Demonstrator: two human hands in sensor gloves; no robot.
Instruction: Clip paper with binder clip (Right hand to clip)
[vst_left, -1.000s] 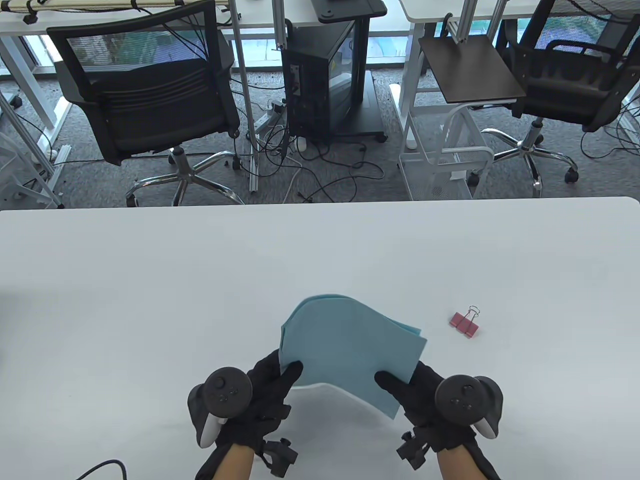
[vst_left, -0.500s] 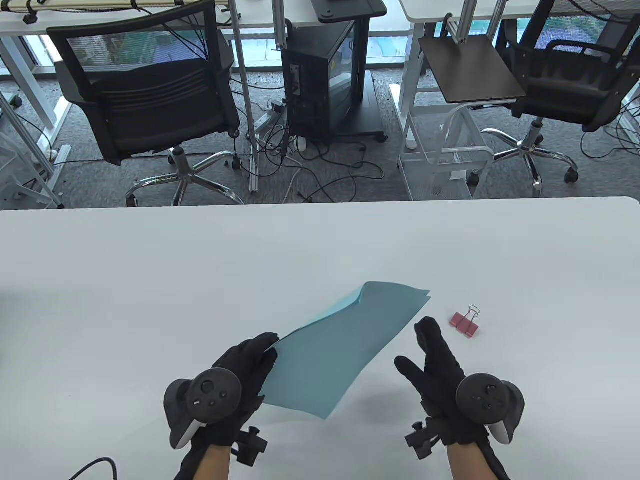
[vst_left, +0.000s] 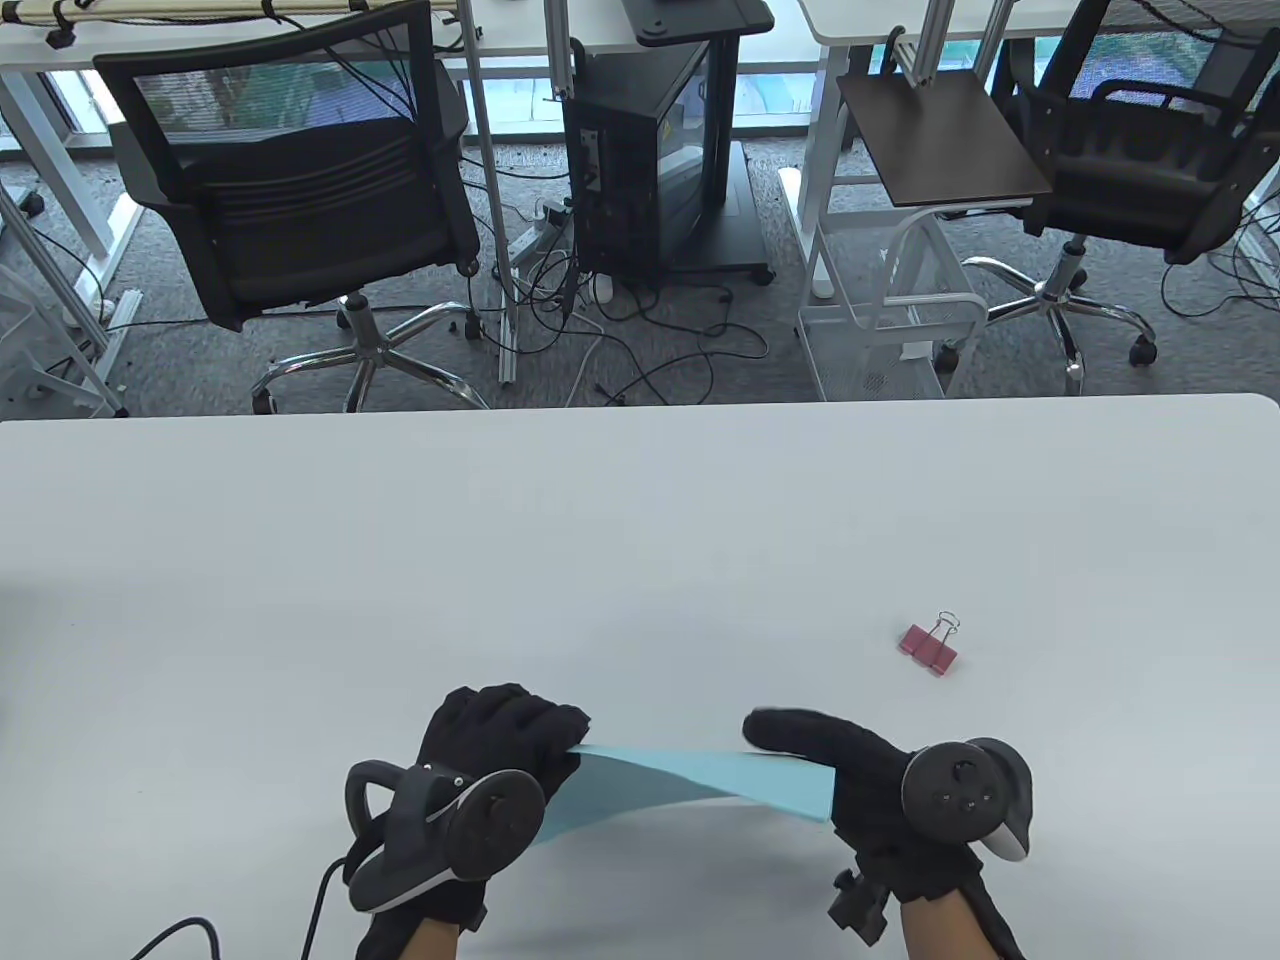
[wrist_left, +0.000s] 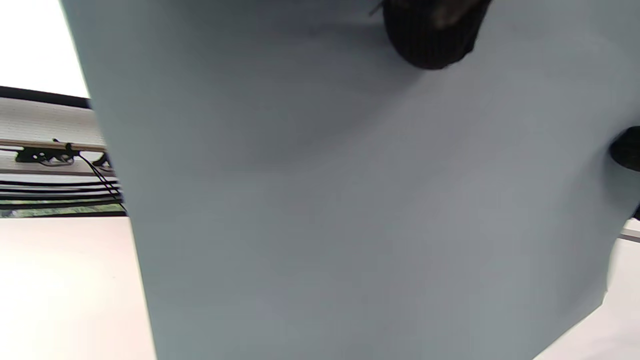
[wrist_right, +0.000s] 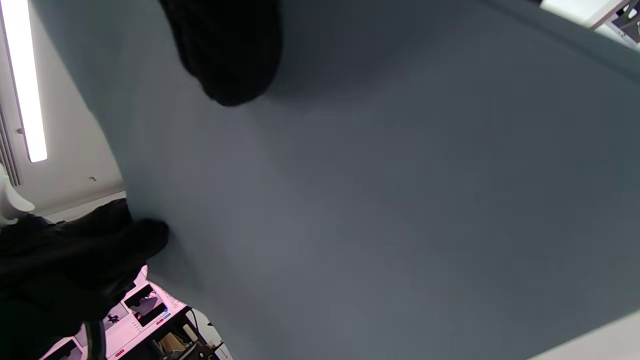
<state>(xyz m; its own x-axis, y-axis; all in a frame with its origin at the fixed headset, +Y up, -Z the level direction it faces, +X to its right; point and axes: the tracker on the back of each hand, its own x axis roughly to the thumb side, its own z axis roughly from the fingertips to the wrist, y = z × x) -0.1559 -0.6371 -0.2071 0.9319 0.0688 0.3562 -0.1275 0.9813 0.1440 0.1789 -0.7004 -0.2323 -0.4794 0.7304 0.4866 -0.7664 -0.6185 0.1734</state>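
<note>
Both hands hold the light-blue paper above the white table, stretched between them and seen nearly edge-on. At its left end the left hand grips it, knuckles curled over the top; at the other end the right hand pinches it, thumb laid along the upper face (both wrist views show little but paper and a dark fingertip). Beyond the right hand's grip, well apart and farther out, the pink binder clip lies untouched. To clip well, I judge the left hand should keep the sheets squared and taut alone, freeing the right to fetch the clip.
</note>
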